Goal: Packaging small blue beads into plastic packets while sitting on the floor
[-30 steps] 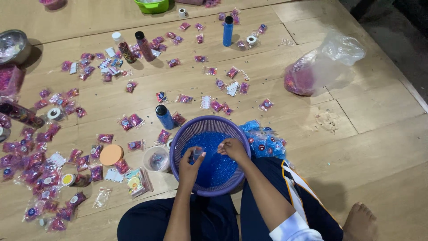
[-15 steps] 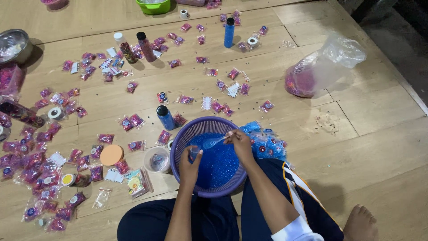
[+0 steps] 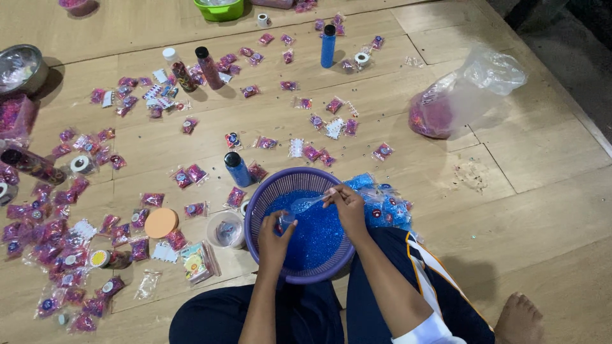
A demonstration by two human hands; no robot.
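I'm seeing the purple basket (image 3: 264,191) sitting on the wooden floor (image 3: 542,159) right in front of the person's lap, filled with blue beads (image 3: 315,232). The right hand (image 3: 349,207) is closing around a small clear spoon (image 3: 305,204), its scoop end lying over the beads near the basket's middle. The left hand (image 3: 274,237) is pinching a small clear packet (image 3: 285,218) between fingers and thumb, holding it just above the beads by the basket's left side. Just right of the basket a pile of blue-filled packets (image 3: 386,207) is lying, touching its rim. To the left I'm noting a clear round cup (image 3: 226,229) near the basket and an orange lid (image 3: 160,223) beside that. A blue bottle with a black cap (image 3: 237,169) is standing just behind the basket. Pink packets (image 3: 57,236) are lying scattered across the floor on the left. A clear plastic bag (image 3: 465,92) with pink contents is lying well apart at the upper right.
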